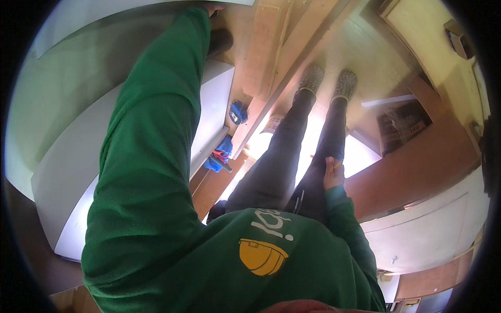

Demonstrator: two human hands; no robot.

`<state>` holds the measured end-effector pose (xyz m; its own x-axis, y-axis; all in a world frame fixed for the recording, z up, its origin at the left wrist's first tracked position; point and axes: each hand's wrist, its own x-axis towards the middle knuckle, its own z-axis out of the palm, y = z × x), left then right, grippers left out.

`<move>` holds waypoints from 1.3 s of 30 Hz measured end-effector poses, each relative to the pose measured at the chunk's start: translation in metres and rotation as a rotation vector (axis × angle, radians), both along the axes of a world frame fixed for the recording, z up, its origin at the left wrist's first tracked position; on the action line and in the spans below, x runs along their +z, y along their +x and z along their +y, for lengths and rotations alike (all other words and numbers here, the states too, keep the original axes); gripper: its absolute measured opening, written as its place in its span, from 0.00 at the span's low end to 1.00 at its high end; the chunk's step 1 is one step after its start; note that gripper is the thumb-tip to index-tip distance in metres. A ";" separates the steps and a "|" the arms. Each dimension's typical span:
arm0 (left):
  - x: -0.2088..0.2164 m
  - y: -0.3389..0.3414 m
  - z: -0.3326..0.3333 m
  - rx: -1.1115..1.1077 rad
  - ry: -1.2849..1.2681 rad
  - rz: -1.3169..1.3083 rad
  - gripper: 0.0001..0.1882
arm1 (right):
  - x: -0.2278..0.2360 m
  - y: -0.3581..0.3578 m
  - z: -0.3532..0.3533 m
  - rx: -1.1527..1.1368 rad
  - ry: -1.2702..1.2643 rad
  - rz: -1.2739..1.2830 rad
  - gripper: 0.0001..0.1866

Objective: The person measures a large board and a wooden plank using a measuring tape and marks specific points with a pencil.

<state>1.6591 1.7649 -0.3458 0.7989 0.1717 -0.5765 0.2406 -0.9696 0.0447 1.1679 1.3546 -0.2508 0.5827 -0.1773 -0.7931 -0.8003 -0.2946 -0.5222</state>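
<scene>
Barely visible at 12 o'clock, my left hand (214,8) shows only a sliver of skin past the cuff of a green sleeve (151,120), just under a pale curved panel (130,10) that the top edge crops; whether its fingers are clenched or released, I cannot tell. A dark cylinder (221,41), half hidden by the sleeve, sits just below it.

At 3 o'clock, my right hand (334,175) is curled around a slim yellowish piece (337,165), mostly covered by my fingers and too small to identify, in front of my dark trousers (266,188).

Near the centre, toward 12 o'clock, a blue-and-black object (238,112) rests on a wooden surface, its pale label too small to read. Toward 9 o'clock lies a blue bundle (223,146) with a red-handled tool (221,155), its kind unclear. My legs partly block a white tub (273,124) toward 1 o'clock, its printing blurred; my speckled shoes (311,78) stand farther out.

Between 2 and 3 o'clock, a dark package (402,125) carries pale, upside-down lettering, partly lost in glare. At 6 o'clock, my green sweatshirt (209,266) bears folded white lettering and a yellow hard-hat print (262,257).
</scene>
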 end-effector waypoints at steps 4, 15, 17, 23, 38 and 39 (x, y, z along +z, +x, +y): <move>0.006 0.000 0.002 -0.008 0.007 0.000 0.31 | -0.003 -0.001 -0.002 0.009 -0.019 -0.001 0.24; 0.016 -0.004 0.002 -0.006 0.056 0.009 0.33 | 0.003 0.006 -0.008 -0.029 -0.004 -0.009 0.24; 0.015 -0.004 0.001 -0.005 0.058 0.010 0.33 | 0.005 0.007 -0.010 -0.041 0.005 -0.020 0.24; 0.016 -0.004 -0.005 -0.011 0.081 0.005 0.34 | -0.007 -0.006 -0.019 0.092 0.038 0.198 0.25; 0.021 -0.008 -0.012 -0.025 0.126 -0.013 0.36 | -0.016 -0.019 -0.016 0.010 -0.006 0.166 0.26; 0.022 -0.008 -0.013 -0.029 0.127 -0.012 0.36 | -0.015 -0.019 -0.015 -0.005 -0.031 0.128 0.26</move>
